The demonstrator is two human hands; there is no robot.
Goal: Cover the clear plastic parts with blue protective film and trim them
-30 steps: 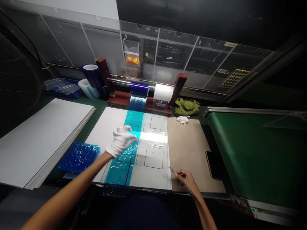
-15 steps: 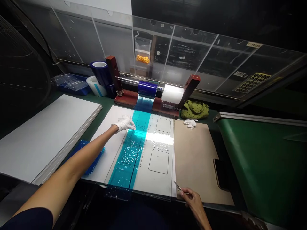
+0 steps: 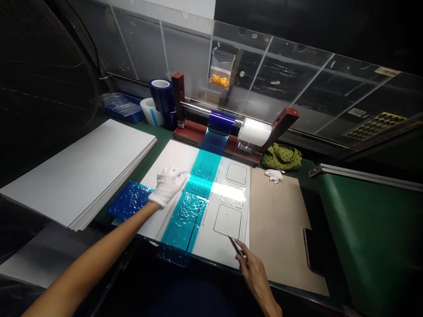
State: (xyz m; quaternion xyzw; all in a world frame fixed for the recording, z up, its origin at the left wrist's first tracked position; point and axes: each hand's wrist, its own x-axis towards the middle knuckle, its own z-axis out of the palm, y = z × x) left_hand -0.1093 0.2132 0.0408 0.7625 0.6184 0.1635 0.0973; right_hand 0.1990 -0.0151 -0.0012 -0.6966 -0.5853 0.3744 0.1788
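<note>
My left hand [image 3: 168, 185] wears a white glove and rests, fingers curled, on the left edge of a strip of blue film [image 3: 193, 202]. The strip runs from a blue roll [image 3: 221, 121] on a red wooden holder down over a clear sheet [image 3: 228, 211] marked with rounded rectangles. My bare right hand [image 3: 253, 273] sits at the sheet's near edge and pinches a thin metal blade [image 3: 236, 246] that points at the sheet.
A stack of white boards [image 3: 79, 171] lies at the left, with crumpled blue film [image 3: 130, 204] beside it. Brown board [image 3: 280, 224] and a dark phone [image 3: 317, 257] lie right. A green conveyor [image 3: 373, 237] runs far right. Spare rolls [image 3: 158, 101], a green pouch [image 3: 280, 156] and a glove [image 3: 273, 175] sit behind.
My left hand has drawn back toward me along the film's left edge. My right hand has moved up so the blade lies over the sheet's near edge. The camera has shifted left.
</note>
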